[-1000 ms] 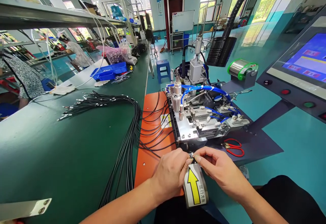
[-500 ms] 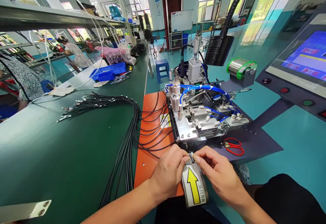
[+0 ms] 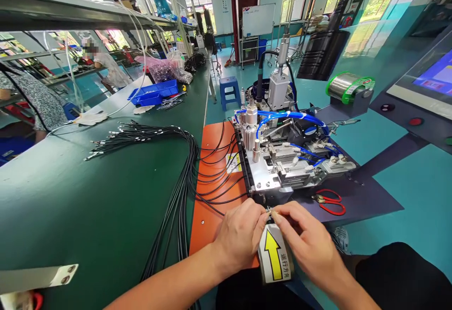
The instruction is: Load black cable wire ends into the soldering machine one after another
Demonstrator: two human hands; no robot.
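Observation:
My left hand (image 3: 240, 232) and my right hand (image 3: 306, 234) meet at the front end of a machine (image 3: 282, 159). The fingers of both are pinched around a small metal piece (image 3: 269, 212), mostly hidden by the fingertips. Directly below them is a rounded metal guide plate (image 3: 285, 244) bearing a yellow arrow (image 3: 273, 253). Black cables (image 3: 183, 183) run in a bundle over the green bench (image 3: 116, 216) at the left, and several branch across an orange board (image 3: 205, 206) to the machine's left side.
Red-handled cutters (image 3: 330, 202) lie right of the machine. Behind stands a solder wire spool (image 3: 348, 89). A control panel (image 3: 416, 98) juts in from the right. A blue tray (image 3: 153, 92) sits far along the bench; a blue stool (image 3: 229, 92) is on the floor. People work at the left.
The view has shifted slightly, so the scene sits a little further right. Both hands stay pinched together at the machine's front, the fingertips closer over the small metal piece.

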